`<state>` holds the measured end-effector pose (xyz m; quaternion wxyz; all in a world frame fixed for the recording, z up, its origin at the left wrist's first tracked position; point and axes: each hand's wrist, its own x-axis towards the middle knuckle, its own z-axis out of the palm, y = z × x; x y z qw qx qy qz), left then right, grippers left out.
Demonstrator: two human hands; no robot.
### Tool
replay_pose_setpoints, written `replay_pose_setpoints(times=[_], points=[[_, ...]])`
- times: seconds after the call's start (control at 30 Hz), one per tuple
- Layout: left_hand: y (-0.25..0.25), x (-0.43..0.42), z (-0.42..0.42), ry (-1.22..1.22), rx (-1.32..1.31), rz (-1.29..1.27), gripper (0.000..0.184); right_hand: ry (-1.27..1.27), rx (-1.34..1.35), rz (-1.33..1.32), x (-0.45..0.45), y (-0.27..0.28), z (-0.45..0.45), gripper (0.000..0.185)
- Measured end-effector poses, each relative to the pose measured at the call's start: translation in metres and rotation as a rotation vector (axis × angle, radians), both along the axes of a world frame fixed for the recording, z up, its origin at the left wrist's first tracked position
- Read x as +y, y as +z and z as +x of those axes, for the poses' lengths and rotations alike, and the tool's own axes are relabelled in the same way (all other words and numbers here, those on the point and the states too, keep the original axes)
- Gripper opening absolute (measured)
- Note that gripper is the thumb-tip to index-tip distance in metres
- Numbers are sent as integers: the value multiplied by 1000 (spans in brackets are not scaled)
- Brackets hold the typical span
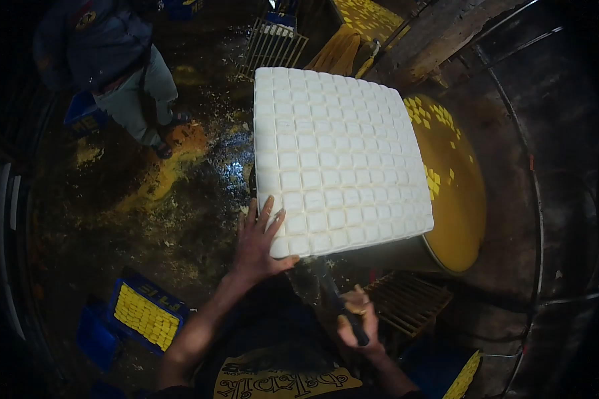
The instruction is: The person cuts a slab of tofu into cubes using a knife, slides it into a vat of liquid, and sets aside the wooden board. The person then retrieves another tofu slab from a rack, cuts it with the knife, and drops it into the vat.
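A large white slab of tofu, its top marked in a grid of small squares, lies at the middle of the head view. My left hand rests on its near left corner, fingers spread and lying over the edge, the thumb along the near side. Below the slab's near edge, my right hand is closed around the dark handle of a knife. The knife's blade points up toward the slab and is dim against the dark background, so I cannot tell whether its tip touches the tofu.
Right of the slab stands a round vat of yellow-orange liquid with yellow tofu pieces. A slatted wooden rack lies near my right hand. Blue crates with yellow pieces sit low left. Another person stands upper left on the wet floor.
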<state>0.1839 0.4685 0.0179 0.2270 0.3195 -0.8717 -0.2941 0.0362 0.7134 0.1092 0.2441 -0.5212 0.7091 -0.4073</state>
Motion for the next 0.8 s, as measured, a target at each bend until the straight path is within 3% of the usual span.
replay_pose_setpoints(times=[0.03,0.13,0.33,0.4,0.5,0.63,0.8], points=[[8,3,-3,10,-40,-12,102,-10,-20,-113,-21,14,-7,42],[29,6,-16,-27,-103,-34,103,-183,-58,-122,-110,31,-41,34],[28,5,-32,-108,-292,-7,93,-90,97,-223,-340,-46,-144,27],[32,2,-35,-92,-317,20,92,-29,259,-405,-394,-54,-159,28],[35,1,-39,-74,-350,106,90,-15,373,-468,-451,-71,-176,27],[31,3,-39,-77,-359,107,93,4,409,-377,-460,-82,-182,26],[36,7,-40,-54,-307,98,100,70,391,-383,-357,-76,-151,29]])
